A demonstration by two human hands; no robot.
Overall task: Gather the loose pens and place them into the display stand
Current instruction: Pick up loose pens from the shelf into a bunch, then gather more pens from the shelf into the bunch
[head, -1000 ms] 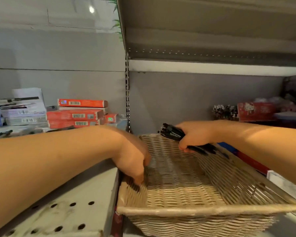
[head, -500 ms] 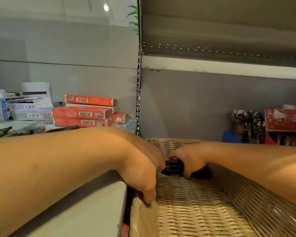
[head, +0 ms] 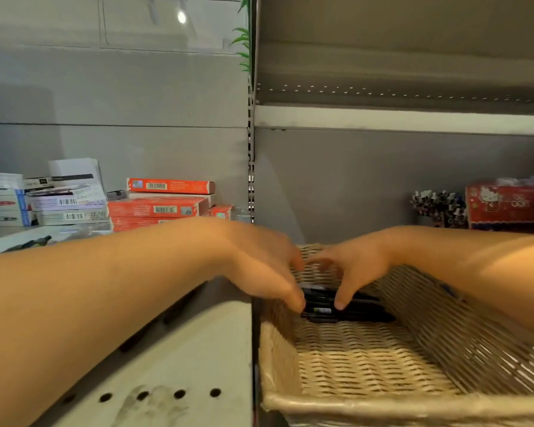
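Head view: black pens lie inside wicker basket; left hand and right hand, fingers extended, touch them.

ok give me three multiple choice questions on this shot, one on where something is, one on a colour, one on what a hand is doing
1. Where do the pens lie?
A. on the white shelf
B. inside the wicker basket
C. on the red boxes

2. What colour are the pens in the basket?
A. black
B. yellow
C. pink

3. How does the right hand stand?
A. clenched in a fist, away from the pens
B. fingers spread downward, tips on the pens
C. gripping the basket rim

Answers: 1 B, the bundle rests on the woven floor near the back wall. 2 A, the barrels look dark black. 3 B, its straight fingers reach down onto the bundle, with the left hand at the other end.
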